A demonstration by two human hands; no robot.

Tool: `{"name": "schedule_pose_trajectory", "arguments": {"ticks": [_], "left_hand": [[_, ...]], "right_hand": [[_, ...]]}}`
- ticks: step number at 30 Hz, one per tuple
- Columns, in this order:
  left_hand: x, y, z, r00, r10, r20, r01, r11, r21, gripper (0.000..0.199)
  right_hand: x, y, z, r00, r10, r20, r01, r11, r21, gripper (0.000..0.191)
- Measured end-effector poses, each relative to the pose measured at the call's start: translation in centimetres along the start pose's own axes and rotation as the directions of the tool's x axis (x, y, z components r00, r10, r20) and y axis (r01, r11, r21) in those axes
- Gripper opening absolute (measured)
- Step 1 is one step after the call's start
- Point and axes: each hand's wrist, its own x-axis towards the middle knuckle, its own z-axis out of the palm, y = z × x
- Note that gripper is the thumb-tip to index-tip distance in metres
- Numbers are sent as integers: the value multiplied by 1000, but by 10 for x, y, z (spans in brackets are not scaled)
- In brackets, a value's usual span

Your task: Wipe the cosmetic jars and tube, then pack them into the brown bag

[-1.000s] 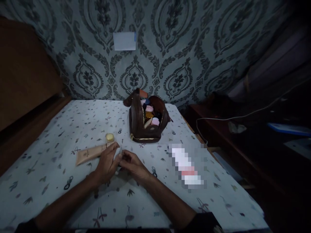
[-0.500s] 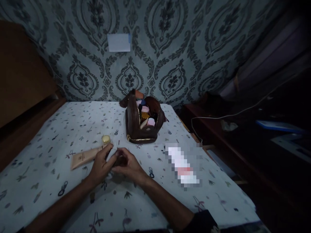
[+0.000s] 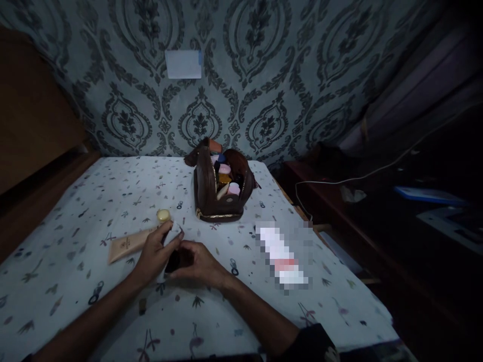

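Observation:
My left hand (image 3: 155,255) is closed around a white item (image 3: 173,232), perhaps a wipe or a small pack, which shows between thumb and fingers. Curled beside it, my right hand (image 3: 202,264) grips a small dark item (image 3: 172,262) between thumb and fingers. Its kind cannot be made out, since both hands cover much of it. A beige squeeze tube (image 3: 128,245) lies flat at the left, its far end behind my left hand. Just beyond my fingers sits a small round pale-yellow container (image 3: 163,216).
A brown zip bag (image 3: 219,201) stands unzipped at the back, filled with several cosmetics. On the right lies a pixelated white oblong thing (image 3: 279,251) with a red band. The patterned sheet (image 3: 211,322) covers the surface; a white cable (image 3: 339,181) runs beyond its right edge.
My hands have shifted slightly, the right fingers spreading wider around the dark item, which shows more now. The white item has tilted up in my left hand. The view has moved slightly.

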Motion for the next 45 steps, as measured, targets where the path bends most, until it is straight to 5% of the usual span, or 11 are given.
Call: {"name": "schedule_pose_trajectory", "arguments": {"ticks": [4, 11, 16, 21, 28, 37, 41, 45], "left_hand": [[3, 2, -2, 1000, -20, -5, 20, 1000, -20, 25], [4, -5, -7, 989, -62, 136, 81, 986, -143, 58], [1, -11, -7, 953, 124, 275, -100, 990, -101, 66], [2, -21, -7, 918, 206, 339, -235, 971, 47, 77], [2, -23, -10, 905, 330, 267, -397, 880, 259, 39], [6, -27, -13, 818, 524, 235, -573, 776, 264, 61], [4, -16, -13, 861, 475, 181, -494, 865, 83, 57], [3, -7, -11, 988, 157, 14, -154, 982, -113, 54]], "right_hand": [[-2, -3, 1, 1000, 21, -17, -21, 1000, -1, 52], [0, -9, 5, 992, 113, -51, -80, 897, 436, 50], [3, -7, 4, 974, 139, -181, 2, 789, 615, 52], [5, -5, 0, 988, 115, -107, -17, 753, 657, 52], [4, -4, 3, 996, 78, -35, -40, 785, 619, 37], [1, -6, 5, 992, 124, 15, -104, 753, 650, 38], [1, -6, 4, 993, 112, 37, -109, 755, 647, 43], [2, -6, 4, 995, 86, -58, -28, 767, 641, 47]]}}
